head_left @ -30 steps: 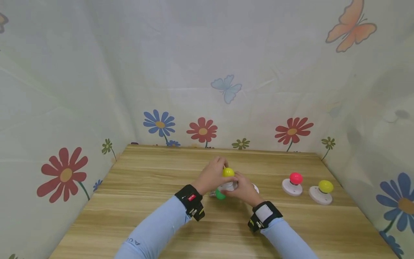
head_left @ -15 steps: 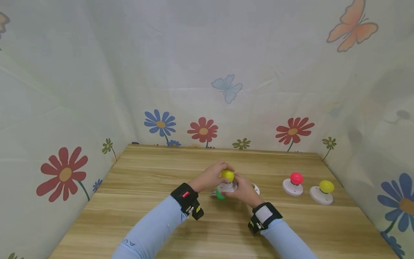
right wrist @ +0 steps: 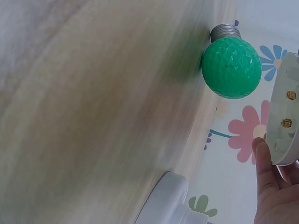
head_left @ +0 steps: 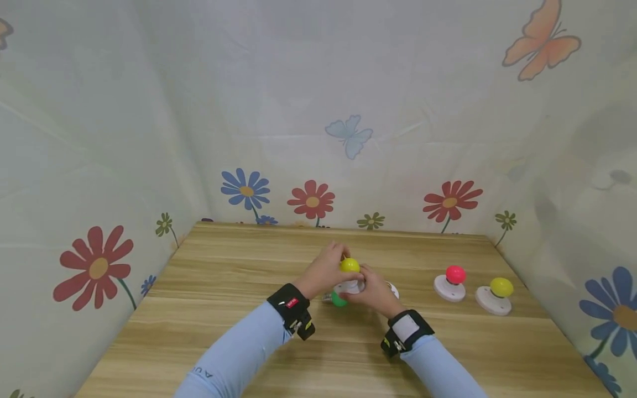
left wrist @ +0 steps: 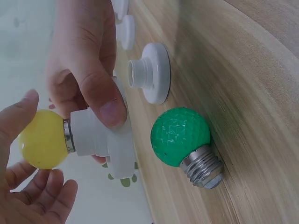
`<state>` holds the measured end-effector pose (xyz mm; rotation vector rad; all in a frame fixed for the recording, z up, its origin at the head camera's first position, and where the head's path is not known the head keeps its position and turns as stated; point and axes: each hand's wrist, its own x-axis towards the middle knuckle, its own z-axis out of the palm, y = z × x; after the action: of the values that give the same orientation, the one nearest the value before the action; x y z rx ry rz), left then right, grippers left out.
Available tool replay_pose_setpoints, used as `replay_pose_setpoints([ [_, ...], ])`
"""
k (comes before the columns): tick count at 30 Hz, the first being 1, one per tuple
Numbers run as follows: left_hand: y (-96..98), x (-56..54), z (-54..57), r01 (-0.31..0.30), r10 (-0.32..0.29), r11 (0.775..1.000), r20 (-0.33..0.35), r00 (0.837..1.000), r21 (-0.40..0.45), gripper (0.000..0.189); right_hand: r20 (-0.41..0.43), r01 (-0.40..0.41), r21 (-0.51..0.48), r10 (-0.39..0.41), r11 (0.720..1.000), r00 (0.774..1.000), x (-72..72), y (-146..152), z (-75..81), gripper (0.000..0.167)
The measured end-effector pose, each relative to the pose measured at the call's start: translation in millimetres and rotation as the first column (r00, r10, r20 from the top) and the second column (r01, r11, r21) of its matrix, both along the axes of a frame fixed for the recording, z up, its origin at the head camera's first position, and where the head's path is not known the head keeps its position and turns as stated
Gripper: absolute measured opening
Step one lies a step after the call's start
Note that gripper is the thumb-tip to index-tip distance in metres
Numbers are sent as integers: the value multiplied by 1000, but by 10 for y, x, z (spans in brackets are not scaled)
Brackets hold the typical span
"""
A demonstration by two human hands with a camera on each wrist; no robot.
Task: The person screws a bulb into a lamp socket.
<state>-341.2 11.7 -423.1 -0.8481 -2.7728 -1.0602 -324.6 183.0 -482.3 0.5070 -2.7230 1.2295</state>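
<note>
My left hand (head_left: 322, 273) holds a yellow light bulb (left wrist: 43, 140) between thumb and fingers. The bulb's metal cap sits in the mouth of a white lamp holder (left wrist: 88, 133), with a strip of metal showing. My right hand (head_left: 376, 293) grips that holder by its round base, the thumb pressed on top. In the right wrist view the holder's underside (right wrist: 281, 116) shows brass contacts, with fingertips (right wrist: 263, 154) at its edge. Below both hands, a green bulb (left wrist: 180, 136) with a bare screw cap lies on its side on the table.
A second white lamp holder (left wrist: 160, 72), without a bulb, stands on the wooden table (head_left: 239, 265) beside the right hand. Farther right stand two holders carrying a red bulb (head_left: 455, 275) and a yellow-green bulb (head_left: 501, 287). A flowered curtain (head_left: 278, 138) hangs behind the table.
My left hand twisted over the yellow bulb, fingers coming forward half a second ago, then turned back to about its earlier pose. The right hand and holder stay nearly in place.
</note>
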Motion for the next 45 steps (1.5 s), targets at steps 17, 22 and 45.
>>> replay_pose_setpoints([
  [17, -26, -81, 70, 188, -186, 979, 26, 982, -75, 42, -69, -2, 32, 4, 999, 998, -27, 25, -28, 64],
  [22, -23, -87, 55, 177, -174, 982, 50, 984, -70, 62, -43, 16, 28, -14, 999, 999, -32, 16, -26, 63],
  [45, -12, -5, 154, 125, -124, 988, 14, 992, -90, 36, -58, -11, 48, 14, 999, 998, -40, 32, -49, 64],
])
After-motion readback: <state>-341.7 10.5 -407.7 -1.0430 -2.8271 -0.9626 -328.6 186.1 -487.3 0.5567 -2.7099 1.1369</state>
